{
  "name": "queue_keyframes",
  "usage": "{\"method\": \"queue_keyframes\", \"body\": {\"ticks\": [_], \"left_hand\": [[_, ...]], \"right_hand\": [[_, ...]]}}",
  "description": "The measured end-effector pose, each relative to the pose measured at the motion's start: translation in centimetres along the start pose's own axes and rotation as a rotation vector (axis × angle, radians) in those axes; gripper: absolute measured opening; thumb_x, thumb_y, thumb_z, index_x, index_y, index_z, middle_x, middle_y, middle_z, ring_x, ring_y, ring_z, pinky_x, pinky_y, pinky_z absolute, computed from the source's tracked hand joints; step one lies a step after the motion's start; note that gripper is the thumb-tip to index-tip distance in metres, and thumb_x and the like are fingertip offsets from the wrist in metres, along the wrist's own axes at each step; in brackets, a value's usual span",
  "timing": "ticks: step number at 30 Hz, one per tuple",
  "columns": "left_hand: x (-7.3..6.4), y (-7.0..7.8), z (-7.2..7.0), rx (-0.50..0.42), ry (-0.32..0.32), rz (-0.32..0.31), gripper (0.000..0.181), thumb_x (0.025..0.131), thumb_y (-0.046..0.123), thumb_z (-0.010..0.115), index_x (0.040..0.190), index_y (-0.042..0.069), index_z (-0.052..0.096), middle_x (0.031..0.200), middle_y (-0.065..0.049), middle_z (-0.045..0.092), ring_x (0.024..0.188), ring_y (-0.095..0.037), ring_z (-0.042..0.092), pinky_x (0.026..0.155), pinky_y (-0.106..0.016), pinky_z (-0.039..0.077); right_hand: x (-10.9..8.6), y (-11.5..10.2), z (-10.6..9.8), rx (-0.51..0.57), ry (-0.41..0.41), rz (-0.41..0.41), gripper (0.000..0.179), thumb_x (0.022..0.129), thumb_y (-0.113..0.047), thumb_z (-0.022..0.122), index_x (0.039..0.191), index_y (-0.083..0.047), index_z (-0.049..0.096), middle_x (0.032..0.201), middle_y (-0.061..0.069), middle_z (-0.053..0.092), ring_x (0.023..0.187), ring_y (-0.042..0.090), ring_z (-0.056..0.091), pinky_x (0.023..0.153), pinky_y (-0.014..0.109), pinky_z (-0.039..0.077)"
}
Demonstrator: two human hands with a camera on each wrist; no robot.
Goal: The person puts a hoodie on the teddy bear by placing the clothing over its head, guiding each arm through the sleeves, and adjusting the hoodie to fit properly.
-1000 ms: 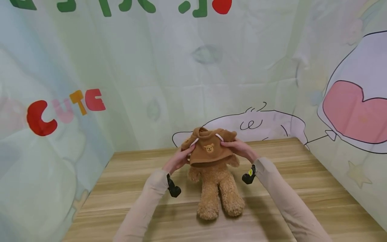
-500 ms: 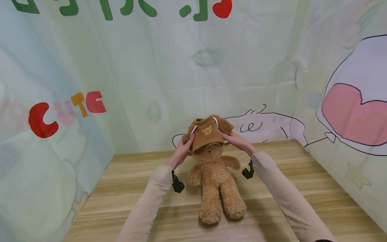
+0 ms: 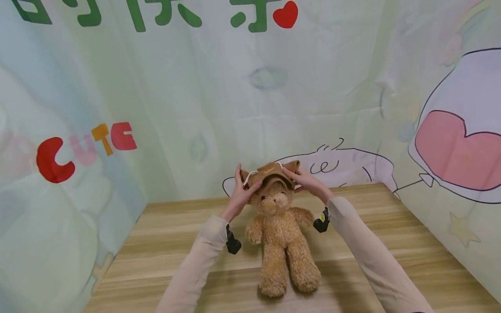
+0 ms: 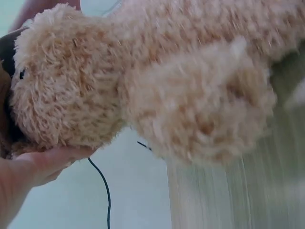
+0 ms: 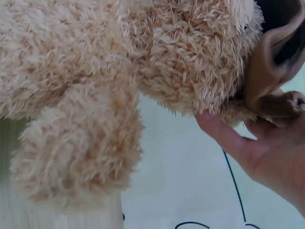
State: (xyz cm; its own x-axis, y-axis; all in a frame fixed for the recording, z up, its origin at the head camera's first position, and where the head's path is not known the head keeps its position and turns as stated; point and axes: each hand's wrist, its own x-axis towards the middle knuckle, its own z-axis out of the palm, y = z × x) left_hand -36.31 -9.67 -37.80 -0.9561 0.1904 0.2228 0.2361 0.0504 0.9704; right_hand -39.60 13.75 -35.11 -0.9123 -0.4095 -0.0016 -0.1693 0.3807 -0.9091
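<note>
A fluffy brown teddy bear (image 3: pixel 282 228) lies face up on the wooden table, its legs toward me. Its eyes and muzzle show below a small brown hoodie (image 3: pixel 270 168) with white drawstrings, bunched on top of the head. My left hand (image 3: pixel 239 196) holds the hoodie's left side, thumb on the front and fingers up behind. On the other side my right hand (image 3: pixel 312 184) grips the cloth near the bear's ear. The right wrist view shows the hoodie's folded hem (image 5: pixel 267 67) at the head and fingers touching the fur. The bear's ears are mostly hidden.
The wooden table (image 3: pixel 168 243) reaches back to a printed curtain (image 3: pixel 188 108) with a cartoon figure and lettering. Similar printed cloth hangs at both sides. A black wrist camera (image 3: pixel 233 243) sits on the left wrist, another camera (image 3: pixel 322 221) on the right.
The hoodie has been lifted off the bear's torso and face, then tipped back over the top of its head. Both hands moved with it, and the bear's face is uncovered.
</note>
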Motion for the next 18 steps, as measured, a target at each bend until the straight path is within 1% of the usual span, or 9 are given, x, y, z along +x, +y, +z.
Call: {"method": "queue_keyframes", "body": {"ticks": [2, 3, 5, 7, 8, 11, 14, 16, 18], "left_hand": [[-0.1, -0.2, 0.0, 0.046, -0.035, 0.051, 0.087, 0.084, 0.025, 0.06, 0.141, 0.039, -0.005, 0.151, -0.004, -0.01, 0.135, -0.035, 0.017, 0.1, -0.054, 0.03], [-0.1, -0.4, -0.1, 0.088, -0.053, 0.081, 0.086, 0.084, 0.023, 0.06, 0.141, 0.038, -0.002, 0.151, -0.006, -0.006, 0.134, -0.035, 0.018, 0.1, -0.055, 0.029], [0.0, -0.6, -0.2, 0.202, -0.075, 0.152, 0.077, 0.087, 0.021, 0.057, 0.143, 0.035, 0.005, 0.15, -0.009, 0.008, 0.13, -0.035, 0.028, 0.098, -0.054, 0.032], [0.1, -0.7, -0.1, 0.319, -0.075, 0.215, 0.068, 0.09, 0.018, 0.052, 0.143, 0.031, 0.012, 0.146, -0.012, 0.023, 0.119, -0.036, 0.042, 0.093, -0.052, 0.036], [0.1, -0.8, -0.1, 0.37, -0.066, 0.239, 0.065, 0.09, 0.017, 0.051, 0.143, 0.027, 0.014, 0.144, -0.013, 0.027, 0.116, -0.036, 0.045, 0.091, -0.051, 0.037], [0.3, -0.9, 0.2, 0.445, -0.001, 0.26, 0.056, 0.091, 0.016, 0.049, 0.141, 0.016, 0.023, 0.136, -0.019, 0.039, 0.11, -0.037, 0.049, 0.09, -0.048, 0.04], [0.4, -0.9, 0.6, 0.458, 0.094, 0.242, 0.048, 0.09, 0.018, 0.051, 0.133, 0.005, 0.036, 0.13, -0.022, 0.044, 0.117, -0.036, 0.045, 0.094, -0.048, 0.038], [0.4, -0.7, 0.8, 0.473, 0.151, 0.253, 0.04, 0.089, 0.018, 0.053, 0.125, 0.002, 0.045, 0.122, -0.022, 0.051, 0.11, -0.036, 0.049, 0.09, -0.048, 0.04], [0.6, -0.5, 0.9, 0.485, 0.194, 0.278, 0.033, 0.088, 0.017, 0.054, 0.118, 0.002, 0.051, 0.115, -0.021, 0.055, 0.105, -0.035, 0.052, 0.088, -0.047, 0.041]], "right_hand": [[-0.1, 0.5, 0.0, 0.02, -0.035, 0.003, 0.047, 0.086, -0.046, 0.051, 0.11, -0.007, 0.043, 0.1, 0.009, 0.047, 0.096, 0.021, 0.052, 0.086, 0.043, 0.047], [-0.1, 0.6, -0.1, 0.023, -0.047, 0.0, 0.047, 0.085, -0.042, 0.054, 0.115, -0.008, 0.043, 0.107, 0.01, 0.048, 0.098, 0.021, 0.052, 0.087, 0.043, 0.046], [0.0, 0.9, -0.2, 0.022, -0.063, -0.006, 0.049, 0.085, -0.033, 0.058, 0.121, -0.007, 0.039, 0.114, 0.014, 0.048, 0.098, 0.021, 0.052, 0.086, 0.041, 0.047], [0.0, 1.1, -0.3, 0.019, -0.068, -0.017, 0.05, 0.085, -0.025, 0.058, 0.127, -0.006, 0.037, 0.122, 0.016, 0.047, 0.1, 0.02, 0.053, 0.083, 0.037, 0.048], [0.0, 1.1, -0.3, 0.024, -0.076, -0.026, 0.049, 0.086, -0.021, 0.057, 0.128, -0.004, 0.036, 0.123, 0.02, 0.046, 0.099, 0.021, 0.053, 0.082, 0.036, 0.047], [0.0, 1.1, -0.5, 0.017, -0.081, -0.021, 0.043, 0.088, -0.014, 0.052, 0.127, -0.003, 0.036, 0.128, 0.021, 0.044, 0.104, 0.023, 0.051, 0.082, 0.033, 0.045], [0.1, 1.0, -0.7, 0.013, -0.094, 0.014, 0.032, 0.09, -0.01, 0.048, 0.118, 0.0, 0.038, 0.133, 0.022, 0.039, 0.11, 0.025, 0.049, 0.087, 0.04, 0.043], [0.0, 0.8, -0.7, -0.011, -0.085, 0.058, 0.032, 0.091, -0.01, 0.045, 0.121, -0.002, 0.036, 0.133, 0.023, 0.04, 0.105, 0.025, 0.052, 0.088, 0.044, 0.043], [0.0, 0.4, -0.6, -0.015, -0.084, 0.096, 0.037, 0.093, -0.012, 0.042, 0.127, -0.003, 0.032, 0.126, 0.025, 0.043, 0.09, 0.024, 0.057, 0.084, 0.046, 0.047]]}}
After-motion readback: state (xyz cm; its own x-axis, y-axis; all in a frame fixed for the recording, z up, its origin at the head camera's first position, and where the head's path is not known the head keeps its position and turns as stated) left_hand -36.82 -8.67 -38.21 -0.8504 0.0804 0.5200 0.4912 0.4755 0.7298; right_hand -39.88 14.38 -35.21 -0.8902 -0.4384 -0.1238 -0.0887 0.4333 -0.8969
